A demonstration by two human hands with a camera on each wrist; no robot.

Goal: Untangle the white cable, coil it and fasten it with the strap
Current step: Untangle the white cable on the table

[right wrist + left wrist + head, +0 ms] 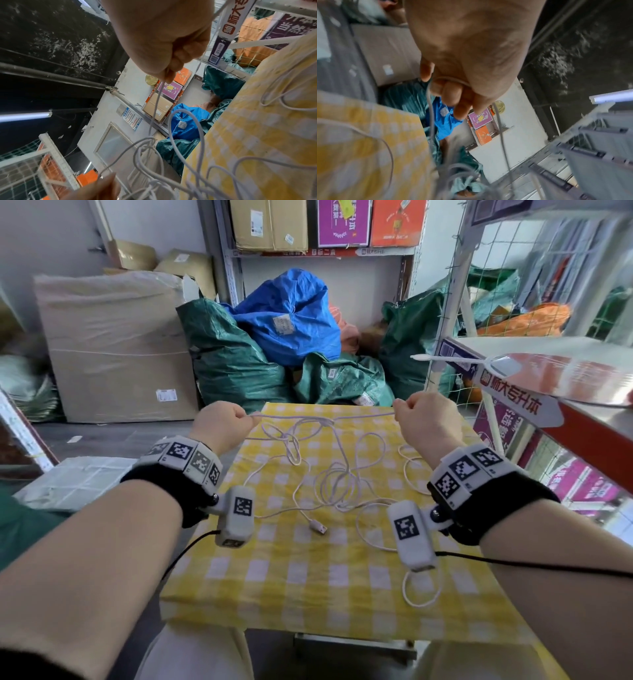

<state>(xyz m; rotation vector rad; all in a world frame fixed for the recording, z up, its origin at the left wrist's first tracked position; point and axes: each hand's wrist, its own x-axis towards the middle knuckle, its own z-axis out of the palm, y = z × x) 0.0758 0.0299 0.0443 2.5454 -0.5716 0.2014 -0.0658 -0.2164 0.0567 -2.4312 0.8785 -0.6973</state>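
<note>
A thin white cable (337, 474) lies in tangled loops on the yellow checked tablecloth (308, 577), its USB plug (319, 528) near the middle. My left hand (226, 419) and right hand (419, 414) are both fisted above the table's far edge, and each grips one end of a raised stretch of cable (325, 416) pulled nearly straight between them. A knot of loops (291, 440) hangs from that stretch. In the left wrist view the cable (430, 121) runs out of my curled fingers (452, 93). In the right wrist view the cable (155, 108) drops from my fist to the tangle (147, 143). No strap is in view.
Green and blue sacks (274, 337) are piled behind the table. A large wrapped cardboard box (113, 347) stands at the left. A white wire shelf rack with an orange counter edge (548, 405) is close on the right. Boxes (329, 224) fill a shelf above.
</note>
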